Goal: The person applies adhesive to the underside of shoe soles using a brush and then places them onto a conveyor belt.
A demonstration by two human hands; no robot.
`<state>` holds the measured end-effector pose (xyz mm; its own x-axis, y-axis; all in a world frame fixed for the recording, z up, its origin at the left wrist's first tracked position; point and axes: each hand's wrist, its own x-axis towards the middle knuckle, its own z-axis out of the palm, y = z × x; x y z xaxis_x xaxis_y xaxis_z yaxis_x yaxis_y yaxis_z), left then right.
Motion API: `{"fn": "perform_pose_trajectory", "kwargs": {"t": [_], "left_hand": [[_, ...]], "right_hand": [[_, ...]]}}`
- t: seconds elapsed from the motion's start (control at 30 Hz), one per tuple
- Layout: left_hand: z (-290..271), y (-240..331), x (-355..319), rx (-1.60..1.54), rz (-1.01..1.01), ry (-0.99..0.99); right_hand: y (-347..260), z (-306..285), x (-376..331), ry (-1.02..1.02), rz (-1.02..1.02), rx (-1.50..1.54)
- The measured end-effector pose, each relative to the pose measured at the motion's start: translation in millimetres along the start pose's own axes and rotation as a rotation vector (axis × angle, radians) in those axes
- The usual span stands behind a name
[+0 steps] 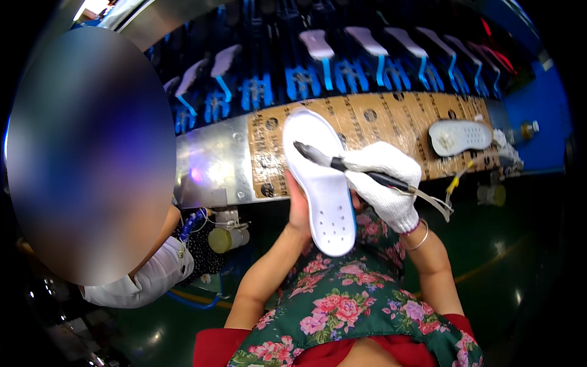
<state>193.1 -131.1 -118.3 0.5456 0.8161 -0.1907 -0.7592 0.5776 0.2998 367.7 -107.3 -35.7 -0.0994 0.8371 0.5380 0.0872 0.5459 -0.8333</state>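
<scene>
My bare left hand (298, 207) is closed around a white shoe sole (329, 202) from beneath, most of its fingers hidden by it. The sole is tilted up toward me, its hollow inner face showing, with small dark holes in the heel end. In my right hand (388, 174), in a white knitted glove, is a glue brush (312, 154) with a black handle and a dark grey head. The brush head meets the inner face of the sole's forefoot. A thin clear tube (435, 203) trails from the handle's end.
Brown cardboard (391, 122) covers the metal bench (211, 159). Another white sole (460, 137) lies at its right, near a small bottle (529, 129). Beyond it runs a rack of blue holders (302, 82) carrying pale lilac soles (317, 44). A person in a white sleeve (147, 278) is close on my left.
</scene>
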Motion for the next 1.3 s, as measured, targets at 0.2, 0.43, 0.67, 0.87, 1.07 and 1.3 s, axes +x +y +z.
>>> {"fn": "perform_pose_trajectory", "kwargs": {"t": [0.2, 0.43, 0.67, 0.87, 1.07, 1.3], "left_hand": [[12, 8, 7, 0.264, 0.324, 0.212], [20, -3, 10, 0.492, 0.296, 0.033], [-7, 3, 10, 0.39, 0.298, -0.048], [-18, 8, 11, 0.246, 0.271, 0.008], [-38, 18, 15, 0.299, 0.342, 0.193], [-19, 37, 31, 0.129, 0.098, -0.322]], "right_hand": [[-2, -1, 20, -0.047, -0.261, -0.235], [4, 12, 25, -0.003, -0.46, -0.493], [-16, 9, 12, -0.119, -0.192, -0.127], [2, 20, -3, -0.121, -0.411, -0.305], [2, 13, -6, -0.081, -0.304, -0.174], [4, 22, -19, -0.161, -0.291, 0.056]]}}
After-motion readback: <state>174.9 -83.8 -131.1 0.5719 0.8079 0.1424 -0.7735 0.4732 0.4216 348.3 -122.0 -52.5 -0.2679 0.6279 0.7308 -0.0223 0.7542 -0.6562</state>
